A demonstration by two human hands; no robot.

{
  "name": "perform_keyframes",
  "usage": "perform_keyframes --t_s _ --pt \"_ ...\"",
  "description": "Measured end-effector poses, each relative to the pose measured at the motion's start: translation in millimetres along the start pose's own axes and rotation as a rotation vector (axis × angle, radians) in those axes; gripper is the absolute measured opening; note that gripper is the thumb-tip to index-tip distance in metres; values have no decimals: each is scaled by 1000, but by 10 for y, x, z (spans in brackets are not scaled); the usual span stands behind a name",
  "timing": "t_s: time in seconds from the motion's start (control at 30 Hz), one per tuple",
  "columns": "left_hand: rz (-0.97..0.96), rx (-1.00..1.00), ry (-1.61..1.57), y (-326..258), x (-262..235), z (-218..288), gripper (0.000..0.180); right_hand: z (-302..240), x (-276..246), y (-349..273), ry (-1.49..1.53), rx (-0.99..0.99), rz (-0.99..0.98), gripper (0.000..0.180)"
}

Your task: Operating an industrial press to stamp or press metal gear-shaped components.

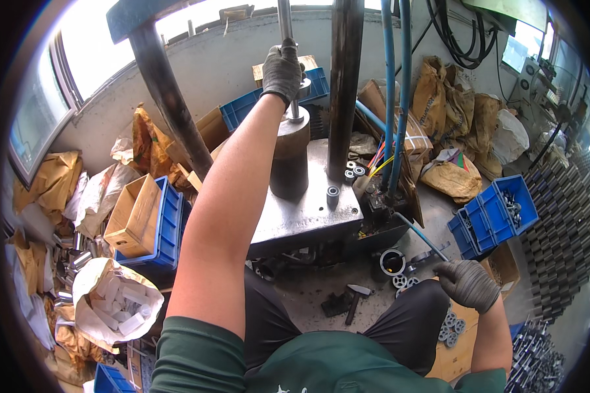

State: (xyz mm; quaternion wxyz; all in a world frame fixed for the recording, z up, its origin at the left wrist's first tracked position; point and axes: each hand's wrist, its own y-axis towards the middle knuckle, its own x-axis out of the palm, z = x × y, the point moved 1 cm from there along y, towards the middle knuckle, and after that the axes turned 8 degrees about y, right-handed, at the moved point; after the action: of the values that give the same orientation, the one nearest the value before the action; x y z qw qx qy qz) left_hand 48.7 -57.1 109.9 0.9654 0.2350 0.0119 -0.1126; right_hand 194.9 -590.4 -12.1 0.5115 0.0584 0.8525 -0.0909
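My left hand [282, 71], in a grey glove, reaches up and is closed round an upright metal shaft [284, 23]. The shaft's lower part stands in the top of a thick dark steel cylinder [289, 164]. A small round metal piece [305, 88] shows beside that hand; how it joins the shaft is partly hidden. The cylinder rests on the bright steel plate [269, 223] of a press. Low on the right, my gloved right hand [471, 285] is wrapped round the end of a blue lever [421, 234] that slants down from the press.
Dark posts [343, 92] and blue hoses [404, 78] rise behind the plate. Small bearings [332, 194] sit on its right part. A hammer [357, 301] lies on the floor between my knees. Blue bins [498, 213] stand right, a wooden box [134, 216] left.
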Motion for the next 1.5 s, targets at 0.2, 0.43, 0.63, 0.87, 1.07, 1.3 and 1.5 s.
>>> perform_keyframes --t_s 0.2,0.43,0.63,0.87,1.07,1.3,1.5 --pt "19 7 18 -18 7 15 59 -166 -528 717 -200 -226 810 16" --pt "21 -18 -15 -46 -18 44 57 -88 -1203 1867 -175 -195 907 32" --pt "59 141 -235 -275 -102 71 51 -72 -1285 2021 -143 -16 845 49" --pt "-57 -90 -1121 -1742 -411 -333 52 -105 -1197 1770 -93 -13 777 46" --pt "97 -945 -1140 -2923 -595 -1300 68 -149 -927 1340 -52 -76 765 38" --pt "-135 -1143 -1681 -3018 -588 -2215 56 -23 -245 568 190 -70 779 35" --pt "-136 -1017 -1270 -3121 -553 -2147 50 166 685 244 749 -207 1132 42"
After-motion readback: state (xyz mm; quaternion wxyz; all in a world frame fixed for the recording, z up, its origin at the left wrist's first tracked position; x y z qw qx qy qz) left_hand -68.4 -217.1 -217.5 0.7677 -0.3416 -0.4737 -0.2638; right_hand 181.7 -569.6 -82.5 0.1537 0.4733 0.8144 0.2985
